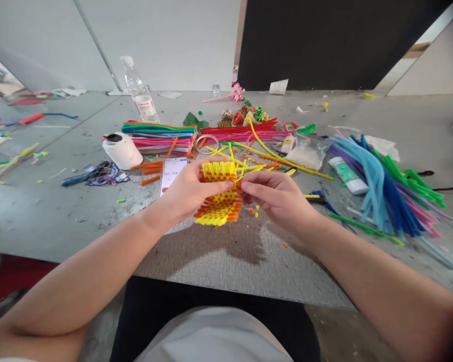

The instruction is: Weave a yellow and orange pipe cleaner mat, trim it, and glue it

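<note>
Yellow-and-orange woven piece (218, 205): we hold it raised above the table (196, 259). Our left hand (191, 185) clamps it between thumb and fingers; our right hand (277, 195) pinches at its right edge, apparently on a yellow stem (239, 179). We judge it light, springy and crushable, best held gently by the rim.

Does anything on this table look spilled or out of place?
Yes: orange and yellow snippets lie loose on the table near the right hand, and a green snippet farther left; they look like stray scraps, unlike the stacked stems.
</note>
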The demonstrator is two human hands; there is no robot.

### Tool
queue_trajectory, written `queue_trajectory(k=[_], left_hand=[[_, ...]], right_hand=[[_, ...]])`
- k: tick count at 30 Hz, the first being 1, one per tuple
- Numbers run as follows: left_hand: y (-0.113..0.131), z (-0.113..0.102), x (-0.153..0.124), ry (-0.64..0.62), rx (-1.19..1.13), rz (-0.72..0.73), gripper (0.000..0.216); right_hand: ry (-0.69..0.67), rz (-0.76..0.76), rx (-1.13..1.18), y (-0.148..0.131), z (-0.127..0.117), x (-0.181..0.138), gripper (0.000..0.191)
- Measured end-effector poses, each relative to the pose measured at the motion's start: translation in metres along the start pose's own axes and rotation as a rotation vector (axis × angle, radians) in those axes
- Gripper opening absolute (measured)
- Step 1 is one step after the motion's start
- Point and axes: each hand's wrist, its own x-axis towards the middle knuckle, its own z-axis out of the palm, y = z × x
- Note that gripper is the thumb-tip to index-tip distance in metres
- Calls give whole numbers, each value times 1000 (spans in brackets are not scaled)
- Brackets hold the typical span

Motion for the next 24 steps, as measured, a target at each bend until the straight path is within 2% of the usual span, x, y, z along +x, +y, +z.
queue_trajectory(k=[3,8,15,24], left_hand=[[1,1,-1,-5,5,-9,65],[4,3,-2,11,125,-32,54],[-5,-1,1,-7,294,74,49],[-7,0,-1,2,488,221,46]], right_hand=[[6,-11,-73,1,-1,0,20],[19,28,-66,2,-1,0,23],[-13,35,-115,6,-4,1,28],[48,21,-196,8,7,-3,28]])
